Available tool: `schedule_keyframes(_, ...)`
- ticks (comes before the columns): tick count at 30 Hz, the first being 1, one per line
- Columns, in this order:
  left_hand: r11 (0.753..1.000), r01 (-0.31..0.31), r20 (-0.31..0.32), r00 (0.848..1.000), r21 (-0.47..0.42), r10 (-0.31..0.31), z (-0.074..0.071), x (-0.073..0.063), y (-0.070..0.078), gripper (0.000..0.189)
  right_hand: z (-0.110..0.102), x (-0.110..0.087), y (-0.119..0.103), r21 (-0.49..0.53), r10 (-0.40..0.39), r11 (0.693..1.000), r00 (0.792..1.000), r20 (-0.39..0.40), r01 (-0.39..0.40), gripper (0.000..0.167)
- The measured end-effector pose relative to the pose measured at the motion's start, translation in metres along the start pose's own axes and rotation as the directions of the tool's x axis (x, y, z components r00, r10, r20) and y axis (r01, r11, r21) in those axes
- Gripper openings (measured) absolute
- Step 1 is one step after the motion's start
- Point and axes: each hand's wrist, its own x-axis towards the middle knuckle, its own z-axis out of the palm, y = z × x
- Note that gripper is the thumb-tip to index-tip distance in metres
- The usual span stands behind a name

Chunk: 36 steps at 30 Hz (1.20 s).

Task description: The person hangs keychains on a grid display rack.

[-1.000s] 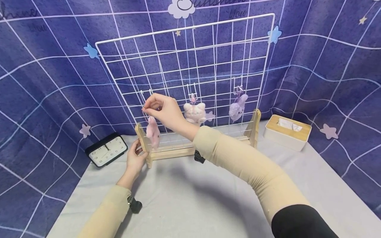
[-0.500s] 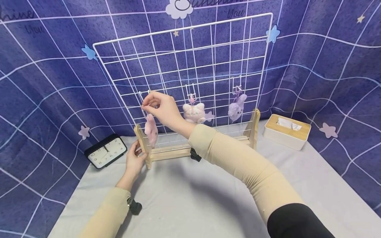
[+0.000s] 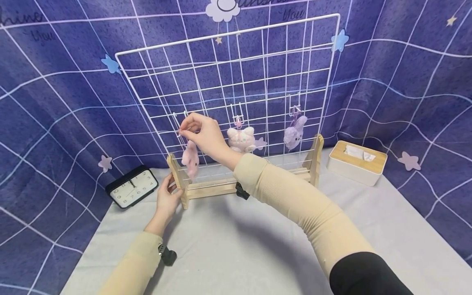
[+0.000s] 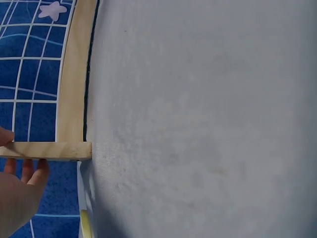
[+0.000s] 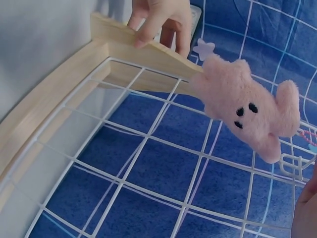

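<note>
My left hand grips the left wooden upright of a white wire grid rack, thumb on one side and fingers on the other. With thumb and forefinger my right hand pinches the top of a pink plush keychain beside the leftmost hook. In the right wrist view the pink plush shows a stitched face, with a pink bead chain near a white hook. Whether the chain is over the hook is hidden by my fingers. A cat plush and a purple plush hang on other hooks.
A black-framed clock stands left of the rack. At the right is a tissue box with a wooden lid. A blue patterned curtain surrounds the table, which has a pale cloth.
The right hand shifts only slightly at the left hook, and the pink plush swings a little and turns. The left hand stays on the wooden upright.
</note>
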Motion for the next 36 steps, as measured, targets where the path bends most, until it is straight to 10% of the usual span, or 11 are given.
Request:
schedule_keyframes(19,1.0,0.006,0.03,1.0,-0.002,-0.006,0.002,-0.014,0.031,0.075,0.0,0.008,0.01,-0.116,0.045,0.992,0.999,-0.028,-0.048,0.009)
schedule_keyframes(36,1.0,0.0,0.022,1.0,-0.01,0.001,0.001,-0.008,0.019,0.074,-0.003,-0.002,0.008,-0.085,0.043,0.996,0.999,0.032,-0.04,0.007)
